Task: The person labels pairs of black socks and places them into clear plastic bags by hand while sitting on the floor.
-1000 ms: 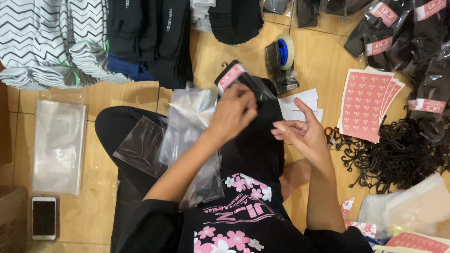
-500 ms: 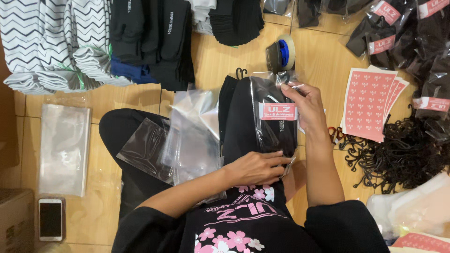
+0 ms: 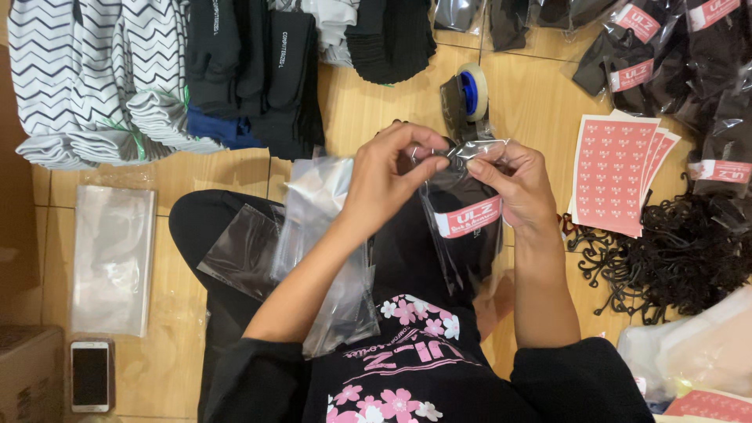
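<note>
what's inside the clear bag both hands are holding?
The clear bag holds a dark folded garment with a pink label band across it. Both hands' fingers cover the bag's top edge, so the opening is hidden.

Cardboard box (image 3: 27, 372) cut off; bag (image 3: 462, 227) contents unclear.

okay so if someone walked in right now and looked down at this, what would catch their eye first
Most likely the two hands at the centre, left hand and right hand, pinching the top of a clear bag holding something black. Next, the pink sticker sheets on the wooden floor to the right, and the zigzag-striped fabric stack top left.
</note>
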